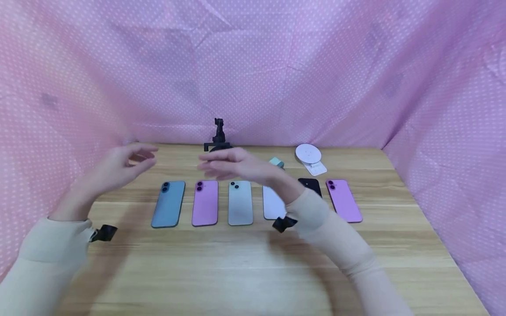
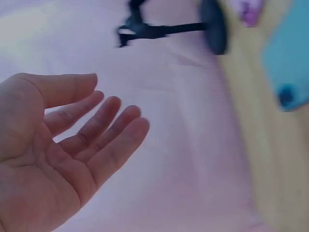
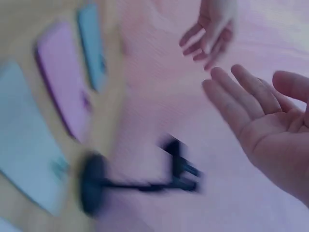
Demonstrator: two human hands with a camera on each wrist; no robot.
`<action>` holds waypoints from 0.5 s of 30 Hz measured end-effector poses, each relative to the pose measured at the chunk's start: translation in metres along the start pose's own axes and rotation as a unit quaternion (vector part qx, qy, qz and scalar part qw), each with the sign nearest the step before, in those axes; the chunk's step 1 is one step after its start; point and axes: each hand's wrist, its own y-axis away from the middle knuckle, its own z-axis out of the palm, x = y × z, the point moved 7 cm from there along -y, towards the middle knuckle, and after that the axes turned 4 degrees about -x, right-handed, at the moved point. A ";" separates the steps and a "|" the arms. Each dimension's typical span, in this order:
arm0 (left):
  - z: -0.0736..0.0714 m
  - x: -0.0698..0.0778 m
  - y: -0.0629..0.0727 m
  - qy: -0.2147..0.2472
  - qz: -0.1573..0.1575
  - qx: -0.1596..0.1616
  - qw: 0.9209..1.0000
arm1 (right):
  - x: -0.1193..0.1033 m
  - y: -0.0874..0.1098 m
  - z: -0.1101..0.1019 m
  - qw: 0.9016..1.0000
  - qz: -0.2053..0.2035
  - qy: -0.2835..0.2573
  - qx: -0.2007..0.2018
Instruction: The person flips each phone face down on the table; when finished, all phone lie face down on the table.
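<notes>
Above the table's left part hovers my left hand (image 1: pixel 124 166), fingers loosely bent and holding nothing. My right hand (image 1: pixel 233 163) is raised over the middle, fingers nearly straight, with nothing in its grasp. In a row below lie several phones, backs up: a blue phone (image 1: pixel 168 204), a pink phone (image 1: pixel 205 203), a pale silver-green phone (image 1: pixel 240 204), a white phone (image 1: pixel 272 204), a black phone (image 1: pixel 311 185) and a second pink phone (image 1: pixel 345 201). My right forearm partly covers the white and black ones. Both palms show bare in the wrist views.
A black stand (image 1: pixel 219 134) with a round base stands at the back edge. To its right are a small mint-coloured block (image 1: pixel 276 162) and a white disc (image 1: pixel 308 153) over a white card (image 1: pixel 316 169). Pink dotted cloth (image 1: pixel 253 79) hangs around the wooden table (image 1: pixel 221 272).
</notes>
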 end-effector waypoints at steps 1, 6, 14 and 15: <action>-0.007 0.010 -0.001 -0.003 0.019 0.018 1.000 | -0.014 0.009 -0.007 0.998 -0.033 0.053 0.015; -0.033 0.053 0.001 -0.036 0.103 0.127 0.986 | -0.081 0.063 -0.038 0.899 -0.226 0.347 0.141; -0.049 0.081 0.022 -0.109 0.216 0.332 0.912 | -0.109 0.143 -0.079 0.699 -0.281 0.542 0.373; -0.049 0.081 0.023 -0.116 0.226 0.349 0.902 | -0.106 0.150 -0.085 0.692 -0.258 0.552 0.387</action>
